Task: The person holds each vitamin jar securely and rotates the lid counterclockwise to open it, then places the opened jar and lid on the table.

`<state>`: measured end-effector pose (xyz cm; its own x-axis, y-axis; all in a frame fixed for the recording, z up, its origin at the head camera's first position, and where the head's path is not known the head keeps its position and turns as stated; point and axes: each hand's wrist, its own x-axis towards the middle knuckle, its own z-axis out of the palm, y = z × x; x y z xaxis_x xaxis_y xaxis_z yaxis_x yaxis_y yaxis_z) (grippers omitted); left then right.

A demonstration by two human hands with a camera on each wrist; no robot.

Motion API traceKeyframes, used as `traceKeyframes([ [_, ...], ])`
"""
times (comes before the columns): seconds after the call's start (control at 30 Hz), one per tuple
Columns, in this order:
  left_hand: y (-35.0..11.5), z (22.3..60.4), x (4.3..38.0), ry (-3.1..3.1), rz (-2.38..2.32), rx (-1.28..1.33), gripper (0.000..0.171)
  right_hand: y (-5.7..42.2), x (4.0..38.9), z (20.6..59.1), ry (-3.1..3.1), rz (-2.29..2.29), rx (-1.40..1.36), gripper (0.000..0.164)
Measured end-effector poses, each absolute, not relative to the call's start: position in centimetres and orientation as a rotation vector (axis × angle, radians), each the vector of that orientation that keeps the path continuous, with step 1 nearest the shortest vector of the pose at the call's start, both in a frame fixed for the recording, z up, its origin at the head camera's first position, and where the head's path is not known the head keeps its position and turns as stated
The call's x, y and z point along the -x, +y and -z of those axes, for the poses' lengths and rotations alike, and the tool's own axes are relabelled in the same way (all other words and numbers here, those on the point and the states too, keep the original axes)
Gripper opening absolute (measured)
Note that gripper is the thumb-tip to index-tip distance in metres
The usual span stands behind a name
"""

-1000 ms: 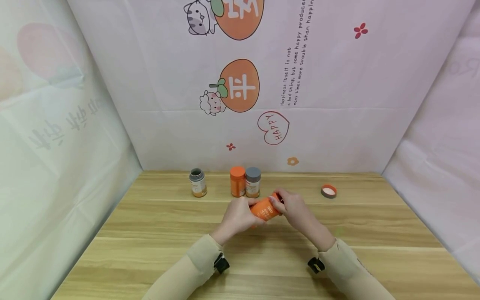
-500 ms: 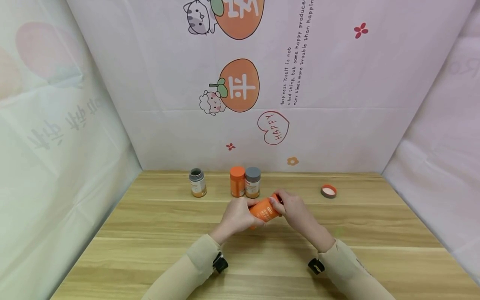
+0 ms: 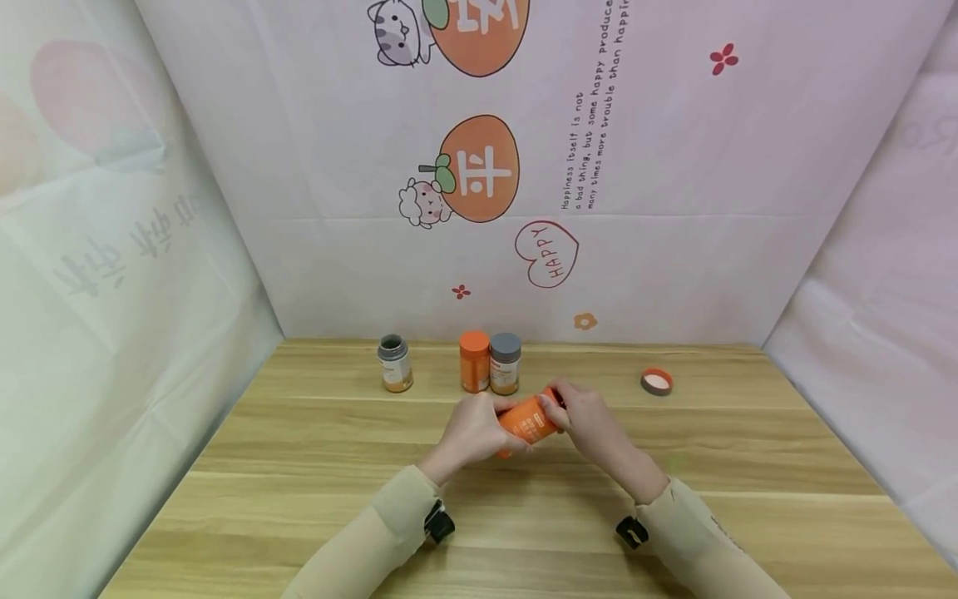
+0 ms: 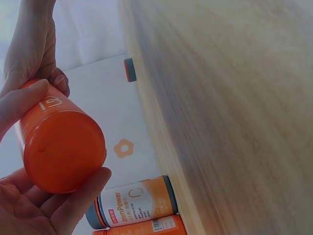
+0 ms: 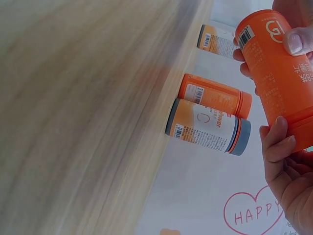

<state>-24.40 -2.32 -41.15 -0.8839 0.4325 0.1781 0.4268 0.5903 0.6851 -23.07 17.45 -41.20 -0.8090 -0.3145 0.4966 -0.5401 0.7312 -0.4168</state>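
An orange bottle [image 3: 530, 418] with white print is held tilted above the table, between both hands. My left hand [image 3: 475, 431] grips its body near the base, thumb and fingers on opposite sides, as the left wrist view shows. My right hand [image 3: 588, 418] has its fingers and thumb around the orange cap end [image 5: 299, 128]. In the left wrist view the bottle's round bottom [image 4: 64, 152] faces the camera. Just behind the hands stand a capped orange bottle [image 3: 475, 363] and a white-and-orange bottle with a grey cap [image 3: 505, 364], side by side.
At the back left stands an uncapped white-and-orange bottle [image 3: 395, 364] with a grey neck. A loose grey-and-orange cap [image 3: 656, 382] lies inside-up at the back right. The wooden table [image 3: 329, 466] meets a printed white cloth wall [image 3: 636, 274] along its far edge.
The held bottle and both hands stay almost in the same place, with only very slight shifts. The other bottles and the loose cap have not moved.
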Motion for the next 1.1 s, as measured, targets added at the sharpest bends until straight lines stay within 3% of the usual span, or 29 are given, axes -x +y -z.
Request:
traceKeyframes([
  [0.53, -2.6, 41.3, 24.9, 2.73, -1.206, -0.81, 0.047, 17.6, 23.2, 41.5, -2.547, -0.782, -0.677, 0.017],
  [0.77, -3.1, 41.4, 24.9, 2.424, -1.431, -0.724, 0.052, 18.3, 23.1, 41.0, -2.519, -0.739, -0.835, 0.022],
  [1.1, -2.8, 41.4, 25.2, 2.4, -1.404, -0.692, 0.049, 19.0, 23.4, 41.4, -2.489, -0.769, -0.911, 0.026],
])
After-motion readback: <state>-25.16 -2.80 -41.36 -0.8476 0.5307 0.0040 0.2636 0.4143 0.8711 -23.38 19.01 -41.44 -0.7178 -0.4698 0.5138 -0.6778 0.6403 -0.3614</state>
